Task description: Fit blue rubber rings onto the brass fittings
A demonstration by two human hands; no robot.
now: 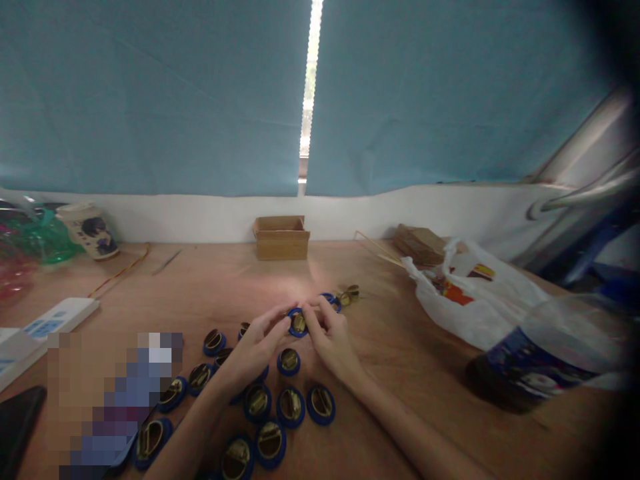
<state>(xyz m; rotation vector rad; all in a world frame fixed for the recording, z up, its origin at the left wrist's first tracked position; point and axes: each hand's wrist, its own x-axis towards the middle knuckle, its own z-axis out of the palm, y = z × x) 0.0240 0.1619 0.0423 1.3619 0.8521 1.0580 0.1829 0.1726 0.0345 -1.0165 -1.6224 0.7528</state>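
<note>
Between my fingertips is a round brooch (299, 324) with a blue rim, its gold back and pin bar facing me. My left hand (261, 340) pinches its left edge; my right hand (330, 337) grips it from the right. Another blue-rimmed brooch (330, 301) is partly hidden behind my right fingers, beside small gold pieces (350, 293). Several similar brooches lie pin side up near my forearms, among them a brooch (289, 361) just below my hands and a brooch (321, 405) further right. My left forearm covers some of them.
A small cardboard box (283, 244) stands by the wall. At right are a white plastic bag (450, 313), a large dark-labelled bottle (535, 367) on its side and a brown paper packet (419, 245). At left are a paper cup (90, 230) and a white power strip (60, 327).
</note>
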